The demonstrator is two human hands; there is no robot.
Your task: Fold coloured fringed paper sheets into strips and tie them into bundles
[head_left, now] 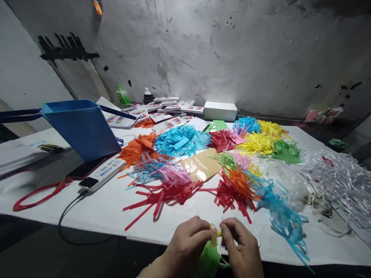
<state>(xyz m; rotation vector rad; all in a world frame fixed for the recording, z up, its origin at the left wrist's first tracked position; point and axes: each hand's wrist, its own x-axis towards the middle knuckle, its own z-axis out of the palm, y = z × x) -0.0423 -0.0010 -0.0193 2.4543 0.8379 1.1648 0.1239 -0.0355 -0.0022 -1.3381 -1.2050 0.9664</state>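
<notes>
tassels (pixel 181 138) on table (pixel 107 210) | carton (pixel 220 112) behind | strands (pixel 333 177) right | device (pixel 104 173) left

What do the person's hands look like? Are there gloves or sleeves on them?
No gloves: both the left hand and the right hand are bare, each with ordinary fingers and a thumb. A thin, pale edge shows near the left wrist, but I can't tell whether it's a cuff or a band. No sleeve shows on the right.

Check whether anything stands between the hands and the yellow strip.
Nothing visible does: the left hand pinches the yellow strip, and the fingertips of the right hand are right beside it. The green bunch shows below, between the hands, not covering the strip.
</notes>
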